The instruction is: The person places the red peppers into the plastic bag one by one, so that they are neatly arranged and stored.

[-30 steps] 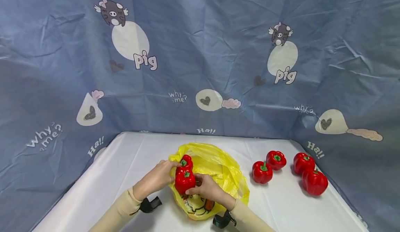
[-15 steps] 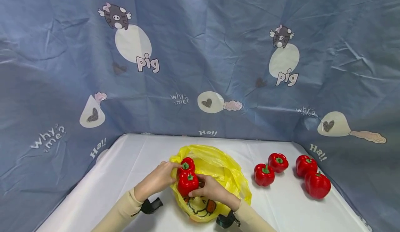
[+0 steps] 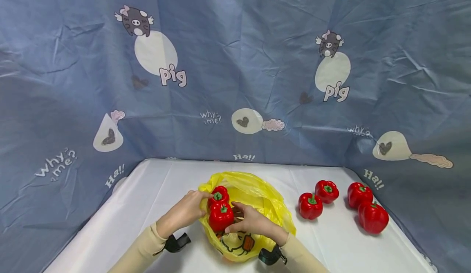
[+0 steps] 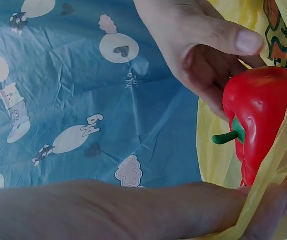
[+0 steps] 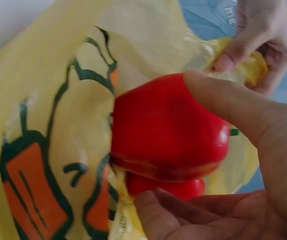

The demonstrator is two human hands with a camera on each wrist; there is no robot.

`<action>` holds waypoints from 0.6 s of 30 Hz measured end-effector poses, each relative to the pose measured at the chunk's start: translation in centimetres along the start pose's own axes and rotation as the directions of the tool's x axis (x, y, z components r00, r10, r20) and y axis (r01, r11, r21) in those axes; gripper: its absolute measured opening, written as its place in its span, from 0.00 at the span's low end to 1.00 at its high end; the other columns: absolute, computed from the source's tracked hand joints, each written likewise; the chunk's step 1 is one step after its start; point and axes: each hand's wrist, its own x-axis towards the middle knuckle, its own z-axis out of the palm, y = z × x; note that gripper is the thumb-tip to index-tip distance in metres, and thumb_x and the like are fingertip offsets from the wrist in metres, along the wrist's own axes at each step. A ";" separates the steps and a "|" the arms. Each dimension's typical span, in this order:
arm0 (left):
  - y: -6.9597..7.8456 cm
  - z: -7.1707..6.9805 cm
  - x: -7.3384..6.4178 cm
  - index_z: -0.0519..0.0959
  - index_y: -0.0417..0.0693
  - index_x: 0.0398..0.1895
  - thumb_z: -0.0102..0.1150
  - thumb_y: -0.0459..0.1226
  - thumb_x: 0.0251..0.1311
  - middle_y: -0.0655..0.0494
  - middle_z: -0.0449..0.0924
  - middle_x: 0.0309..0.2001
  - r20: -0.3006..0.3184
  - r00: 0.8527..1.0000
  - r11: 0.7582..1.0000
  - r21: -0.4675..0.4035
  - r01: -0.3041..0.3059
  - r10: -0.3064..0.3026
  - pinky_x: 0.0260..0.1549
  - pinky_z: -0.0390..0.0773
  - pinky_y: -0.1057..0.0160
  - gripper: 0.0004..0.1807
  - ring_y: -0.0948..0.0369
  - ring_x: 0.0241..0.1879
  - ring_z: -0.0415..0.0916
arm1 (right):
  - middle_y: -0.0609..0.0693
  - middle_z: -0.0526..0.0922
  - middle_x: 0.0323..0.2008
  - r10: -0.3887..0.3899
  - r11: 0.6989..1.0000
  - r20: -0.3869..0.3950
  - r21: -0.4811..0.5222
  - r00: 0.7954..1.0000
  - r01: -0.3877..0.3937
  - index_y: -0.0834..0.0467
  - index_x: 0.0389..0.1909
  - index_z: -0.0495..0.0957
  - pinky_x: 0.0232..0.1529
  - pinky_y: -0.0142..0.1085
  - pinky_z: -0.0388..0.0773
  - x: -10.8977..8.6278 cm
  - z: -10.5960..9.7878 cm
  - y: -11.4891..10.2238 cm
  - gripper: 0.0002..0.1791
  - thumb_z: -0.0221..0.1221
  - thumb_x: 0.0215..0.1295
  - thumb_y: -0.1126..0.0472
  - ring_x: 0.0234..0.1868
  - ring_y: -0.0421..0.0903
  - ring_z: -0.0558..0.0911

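A yellow plastic bag [image 3: 283, 218] with a printed cartoon stands with its mouth spread wide. Inside its left part, two red bell peppers with green stems sit one behind the other: the nearer bell pepper [image 3: 220, 218] and the farther bell pepper [image 3: 218, 193]. My left hand [image 3: 187, 208] pinches the bag's left rim, its thumb over the edge beside the farther pepper. My right hand [image 3: 252, 220] reaches into the bag with thumb and fingers parted at the right side of the nearer pepper [image 5: 168, 130]. In the left wrist view, its thumb stands off the pepper [image 4: 258, 115].
On the white tabletop [image 3: 162, 183] to the right lie several more bell peppers: one pair with a front pepper [image 3: 310, 206] and a rear pepper [image 3: 326, 191], and another pair with a rear pepper [image 3: 359, 195] and a larger pepper [image 3: 373, 218]. A blue printed cloth [image 3: 235, 68] hangs around the table.
My right hand has loosened from the nearer bell pepper and drawn slightly to the right. That pepper stays in the bag beside the other. My left hand keeps its hold on the rim.
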 end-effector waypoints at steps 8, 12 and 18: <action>0.1 0.0 0.1 0.82 0.36 0.49 0.65 0.21 0.42 0.44 0.82 0.51 -0.012 1.000 1.000 0.000 -0.007 0.007 0.35 0.70 0.57 0.24 0.44 0.50 0.74 | 0.58 0.70 0.64 -0.018 0.999 0.000 0.040 1.000 0.018 0.60 0.75 0.50 0.62 0.50 0.70 -0.6 -1.4 -0.8 0.53 0.70 0.53 0.56 0.65 0.56 0.71; 0.1 -0.1 0.2 0.82 0.36 0.49 0.64 0.21 0.42 0.44 0.82 0.51 -0.013 1.000 1.000 0.002 -0.003 0.003 0.35 0.70 0.57 0.24 0.44 0.51 0.74 | 0.59 0.70 0.64 -0.052 0.998 -0.008 0.039 0.999 0.052 0.58 0.74 0.51 0.64 0.51 0.67 -1.2 -1.8 -1.2 0.50 0.70 0.54 0.57 0.66 0.58 0.69; 0.0 0.2 0.1 0.82 0.37 0.50 0.62 0.21 0.41 0.44 0.81 0.52 0.008 1.000 1.000 0.005 0.010 -0.010 0.38 0.68 0.55 0.26 0.44 0.53 0.73 | 0.64 0.67 0.65 -0.100 0.994 -0.001 0.039 0.995 0.100 0.57 0.74 0.53 0.64 0.52 0.66 -2.5 -2.6 -1.5 0.48 0.68 0.55 0.59 0.67 0.62 0.67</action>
